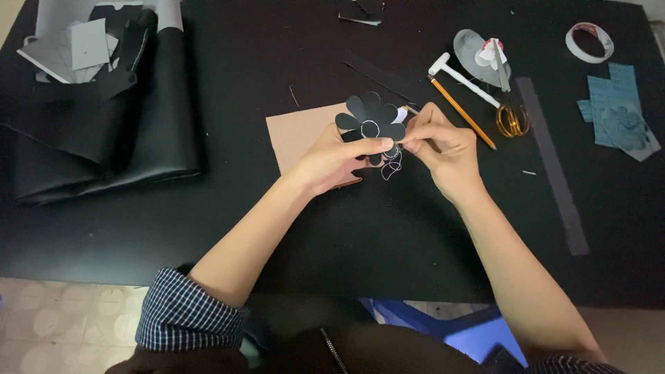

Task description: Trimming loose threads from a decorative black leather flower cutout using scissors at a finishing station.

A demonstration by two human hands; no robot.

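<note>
A black paper flower (368, 115) with rounded petals and a pale ring drawn at its middle is held up above a tan card (296, 131). My left hand (341, 158) pinches its lower edge between thumb and fingers. My right hand (438, 140) grips the flower's right side and a small white piece there. A thin white thread loop (391, 167) hangs below the flower between both hands.
A yellow pencil (463, 113), a white tool (461, 78), amber-handled scissors (511, 116), a grey strip (554, 170), a tape roll (589, 40) and blue paper cut-outs (618, 111) lie to the right. Folded black sheets (97, 131) and grey papers (69, 48) lie at the left.
</note>
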